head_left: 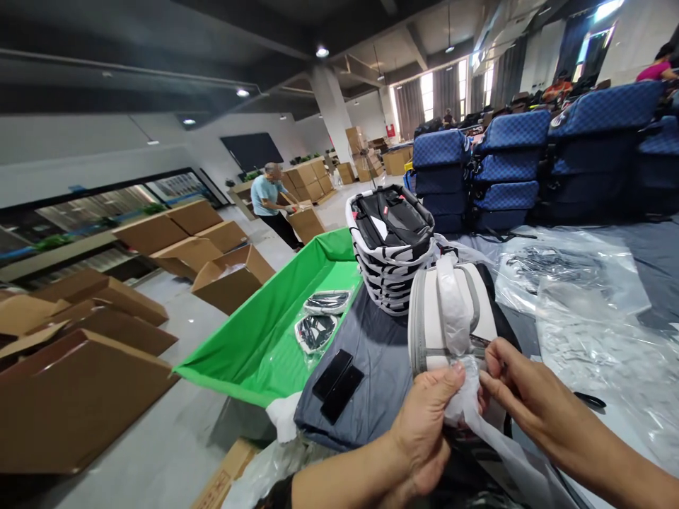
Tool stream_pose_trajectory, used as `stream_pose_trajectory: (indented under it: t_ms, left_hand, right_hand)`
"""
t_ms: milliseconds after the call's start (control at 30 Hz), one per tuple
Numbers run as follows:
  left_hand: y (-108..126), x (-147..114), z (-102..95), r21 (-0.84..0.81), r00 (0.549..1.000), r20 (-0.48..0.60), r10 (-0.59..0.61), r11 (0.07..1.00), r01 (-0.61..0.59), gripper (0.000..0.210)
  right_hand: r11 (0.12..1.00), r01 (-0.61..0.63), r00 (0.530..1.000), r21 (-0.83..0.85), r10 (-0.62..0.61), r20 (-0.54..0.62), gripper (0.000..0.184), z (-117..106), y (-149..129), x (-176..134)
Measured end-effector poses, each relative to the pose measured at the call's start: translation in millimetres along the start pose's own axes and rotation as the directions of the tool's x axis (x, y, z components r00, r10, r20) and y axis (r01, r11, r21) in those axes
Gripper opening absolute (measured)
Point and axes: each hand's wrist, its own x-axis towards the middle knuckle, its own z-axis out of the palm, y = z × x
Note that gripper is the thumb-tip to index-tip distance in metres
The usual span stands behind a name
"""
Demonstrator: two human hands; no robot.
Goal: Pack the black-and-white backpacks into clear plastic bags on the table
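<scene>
At the near side of the grey cloth-covered tabletop (385, 375), just in front of the stacked black-and-white patterned baskets (382, 272), you have the boxy white fabric bag (431, 311), its rounded edges trimmed in grey and its far-right side black. Crinkled translucent white wrapping (467, 396) runs down over its middle; your left hand (424, 428) pinches it under the thumb, while your right hand (517, 382) curls close beside, though whether its bent fingers grip anything I can't tell.

Nothing legible — red tag (385, 210) and carton print (216, 488) too small.
</scene>
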Motion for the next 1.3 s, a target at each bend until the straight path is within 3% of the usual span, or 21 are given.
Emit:
stream_pose_trajectory:
  t_ms: [133, 233, 300, 400, 500, 567, 633, 733, 800, 900, 967, 1067, 1133, 1200, 1300]
  left_hand:
    - [2.8, -4.3, -3.8, 0.058, 0.999, -0.023, -0.047, 0.997, 0.048, 0.059]
    - [5.5, -6.9, -3.3, 0.042, 0.993, -0.013, -0.116, 0.992, 0.116, 0.063]
    - [5.6, -7.7, -3.6, 0.005, 0.988, 0.000, -0.157, 0.988, 0.157, 0.064]
    - [2.8, -8.1, -6.4, -0.004, 0.985, -0.006, -0.175, 0.985, 0.175, 0.060]
    - [-1.3, -7.8, -9.5, 0.027, 0.984, -0.038, -0.172, 0.984, 0.173, 0.059]
    - [-3.2, -7.3, -11.0, 0.050, 0.984, -0.071, -0.163, 0.985, 0.167, 0.060]
    - [-4.6, -7.5, -12.6, 0.060, 0.983, -0.097, -0.158, 0.985, 0.164, 0.063]
    - [-9.4, -12.6, -18.4, 0.086, 0.991, -0.068, -0.115, 0.989, 0.120, 0.069]
    - [-17.0, -20.0, -24.9, 0.130, 1.000, -0.015, 0.001, 0.992, 0.001, 0.068]
    - [-36.9, -33.2, -35.4, 0.171, 0.977, -0.015, 0.211, 0.964, -0.206, 0.056]
    - [-53.8, -40.0, -41.1, 0.177, 0.959, -0.120, 0.256, 0.956, -0.233, 0.054]
    - [-79.3, -45.6, -49.2, 0.236, 0.933, -0.251, 0.258, 0.951, -0.199, 0.054]
    - [-94.7, -48.2, -57.1, 0.389, 0.915, -0.245, 0.322, 0.897, -0.211, 0.050]
    - [-107.1, -52.0, -69.1, 0.584, 0.903, -0.190, 0.384, 0.784, -0.211, 0.045]
    - [-113.8, -60.4, -94.8, 0.796, 0.957, 0.044, 0.286, 0.569, -0.206, 0.047]
  right_hand:
    - [0.949, 0.009, 0.996, -0.314, -0.035, -0.077, 0.012, 7.9, 4.9, 7.7]
    - [0.919, -0.037, 0.988, -0.393, -0.026, -0.154, 0.013, 9.0, 11.0, 4.4]
    - [0.963, -0.034, 0.990, -0.267, -0.003, -0.139, 0.023, 5.7, 10.6, -3.4]
    - [0.986, -0.106, 0.994, 0.127, 0.101, 0.045, 0.045, 1.0, 2.4, -17.2]
    - [0.861, -0.279, 0.957, 0.426, 0.210, 0.201, 0.062, 5.3, -6.4, -22.6]
    - [0.783, -0.356, 0.931, 0.509, 0.252, 0.263, 0.068, 11.4, -7.7, -20.6]
    - [0.760, -0.395, 0.910, 0.516, 0.248, 0.332, 0.071, 15.8, -4.5, -18.5]
    - [0.861, -0.299, 0.928, 0.411, 0.162, 0.335, 0.071, 16.7, 7.5, -24.5]
    - [0.958, -0.142, 0.968, 0.248, 0.082, 0.239, 0.070, 17.4, 18.8, -35.7]
    - [0.999, -0.022, 0.987, 0.037, 0.016, 0.158, 0.058, 26.2, 38.6, -54.4]
    - [0.999, -0.032, 0.975, 0.039, 0.023, 0.223, 0.038, 37.4, 52.8, -62.1]
    - [0.985, -0.085, 0.923, 0.153, 0.020, 0.384, 0.037, 55.4, 74.1, -64.5]
    - [0.969, -0.127, 0.899, 0.210, 0.023, 0.437, 0.035, 64.3, 87.5, -63.5]
    - [0.959, -0.161, 0.885, 0.233, 0.036, 0.463, 0.030, 69.7, 99.8, -63.7]
    - [0.959, -0.161, 0.870, 0.233, 0.026, 0.493, 0.026, 73.6, 115.0, -69.5]
